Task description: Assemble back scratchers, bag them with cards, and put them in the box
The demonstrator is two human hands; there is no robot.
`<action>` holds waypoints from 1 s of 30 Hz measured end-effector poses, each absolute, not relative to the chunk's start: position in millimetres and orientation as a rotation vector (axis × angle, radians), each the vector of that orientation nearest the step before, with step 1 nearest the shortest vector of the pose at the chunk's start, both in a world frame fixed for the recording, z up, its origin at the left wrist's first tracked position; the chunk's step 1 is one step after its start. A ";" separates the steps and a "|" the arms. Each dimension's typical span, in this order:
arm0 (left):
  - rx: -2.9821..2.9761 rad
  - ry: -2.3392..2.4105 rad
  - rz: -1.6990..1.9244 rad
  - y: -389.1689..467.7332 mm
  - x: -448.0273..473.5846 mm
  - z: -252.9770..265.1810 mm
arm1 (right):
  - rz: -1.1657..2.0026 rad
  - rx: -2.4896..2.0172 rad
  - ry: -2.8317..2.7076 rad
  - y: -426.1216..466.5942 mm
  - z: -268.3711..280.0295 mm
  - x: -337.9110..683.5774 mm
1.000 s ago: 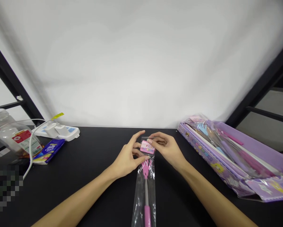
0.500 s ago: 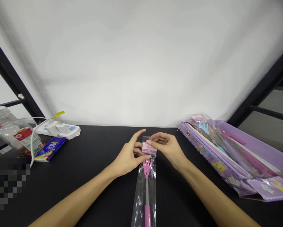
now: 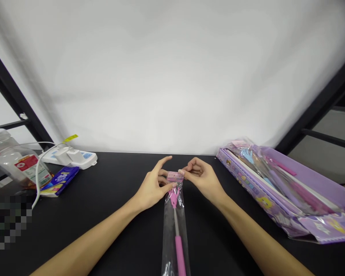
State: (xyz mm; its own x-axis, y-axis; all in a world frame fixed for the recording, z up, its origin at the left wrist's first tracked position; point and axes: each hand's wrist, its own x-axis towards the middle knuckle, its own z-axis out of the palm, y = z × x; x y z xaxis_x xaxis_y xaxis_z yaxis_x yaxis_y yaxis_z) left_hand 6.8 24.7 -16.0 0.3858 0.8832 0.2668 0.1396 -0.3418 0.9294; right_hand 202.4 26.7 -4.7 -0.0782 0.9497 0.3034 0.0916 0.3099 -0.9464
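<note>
A pink back scratcher with a hand-shaped head and a metal rod lies inside a clear plastic bag in front of me. At the bag's top is a small pink card, tilted so that its face is foreshortened. My left hand grips the bag just above the scratcher's head, thumb on top and index finger raised. My right hand pinches the right end of the card between thumb and fingers. Some left fingers are partly hidden behind the bag top.
To the right stands a purple display box with several bagged back scratchers. On the left are a white power strip with a cable, a blue snack packet and a clear plastic jar. A white wall rises behind the black table.
Both hands and the bag top have shifted slightly left. The card has tipped from facing me to a flatter angle, and the back scratcher now slants a little more.
</note>
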 end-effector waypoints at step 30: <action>2.517 0.900 0.770 42.6 126.3 -24.2 | 0.210 -1.686 -1.440 19.7 88.8 382.6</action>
